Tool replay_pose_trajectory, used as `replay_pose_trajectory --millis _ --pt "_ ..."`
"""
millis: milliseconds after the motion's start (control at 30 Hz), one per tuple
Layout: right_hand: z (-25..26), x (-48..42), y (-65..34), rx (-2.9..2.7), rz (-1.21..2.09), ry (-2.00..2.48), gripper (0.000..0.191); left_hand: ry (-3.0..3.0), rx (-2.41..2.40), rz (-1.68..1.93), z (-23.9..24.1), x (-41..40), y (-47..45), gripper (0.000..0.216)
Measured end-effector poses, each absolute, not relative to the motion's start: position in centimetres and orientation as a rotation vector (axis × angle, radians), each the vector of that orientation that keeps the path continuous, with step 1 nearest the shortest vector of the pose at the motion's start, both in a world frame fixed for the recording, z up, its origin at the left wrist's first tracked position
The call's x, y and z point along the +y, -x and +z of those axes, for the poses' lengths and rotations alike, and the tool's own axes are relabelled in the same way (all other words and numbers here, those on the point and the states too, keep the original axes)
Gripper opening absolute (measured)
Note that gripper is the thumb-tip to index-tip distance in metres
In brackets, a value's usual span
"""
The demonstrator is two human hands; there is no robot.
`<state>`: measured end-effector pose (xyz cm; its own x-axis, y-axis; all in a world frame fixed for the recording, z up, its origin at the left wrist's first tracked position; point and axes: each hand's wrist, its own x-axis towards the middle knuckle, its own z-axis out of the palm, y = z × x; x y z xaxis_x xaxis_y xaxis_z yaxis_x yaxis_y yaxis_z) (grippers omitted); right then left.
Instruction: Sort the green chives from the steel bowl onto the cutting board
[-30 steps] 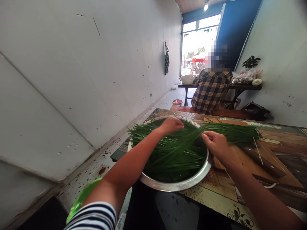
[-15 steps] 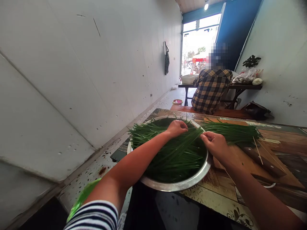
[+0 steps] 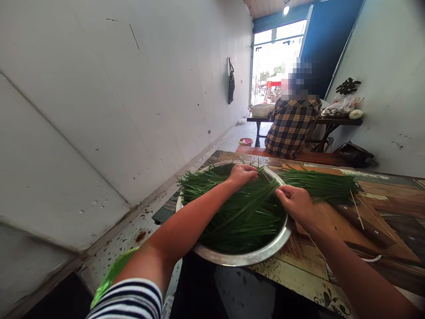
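Observation:
A wide metal basin (image 3: 244, 258) full of long garlic chives (image 3: 245, 221) stands on the table before me. My right hand (image 3: 295, 201) pinches the ends of a small bunch of chives (image 3: 257, 195) at the basin's right rim; the bunch slants down to the left over the others. Across the basin, near its far rim, my left hand (image 3: 244, 175) has thumb and fingers pressed together. Green tips and a thin pale strip show beside those fingertips, but what they grip is too small to make out.
More chives (image 3: 318, 184) lie on a wooden board (image 3: 335, 221) at right, near a broad knife (image 3: 368, 228) and thin wooden skewers (image 3: 357, 210). Bundled skewers (image 3: 292, 248) are beside the basin. A person in a plaid shirt (image 3: 292, 126) sits ahead at another table (image 3: 341, 120).
My right hand has shifted slightly left with the bunch of chives. My left hand has drawn back a little to the left, and a thin pale strip now shows beside its fingertips.

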<state>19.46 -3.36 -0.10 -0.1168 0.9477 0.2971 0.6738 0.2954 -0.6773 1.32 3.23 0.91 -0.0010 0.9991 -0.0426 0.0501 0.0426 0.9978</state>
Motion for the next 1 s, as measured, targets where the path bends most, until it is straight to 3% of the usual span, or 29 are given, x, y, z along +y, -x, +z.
replay_pose_trajectory --millis 700,900,1000 --pt "0.0 -3.4 -19.4 -1.86 0.485 1.437 0.029 -1.426 1.258 1.092 0.4 3.3 -1.3 0.017" --pt "-0.7 -2.9 -19.6 -1.829 0.492 1.424 0.03 -1.925 1.072 0.722 3.1 1.9 -0.4 0.023" --pt "-0.8 -2.8 -19.7 -1.822 0.495 1.427 0.03 -2.067 1.22 0.829 3.2 2.7 0.7 0.018"
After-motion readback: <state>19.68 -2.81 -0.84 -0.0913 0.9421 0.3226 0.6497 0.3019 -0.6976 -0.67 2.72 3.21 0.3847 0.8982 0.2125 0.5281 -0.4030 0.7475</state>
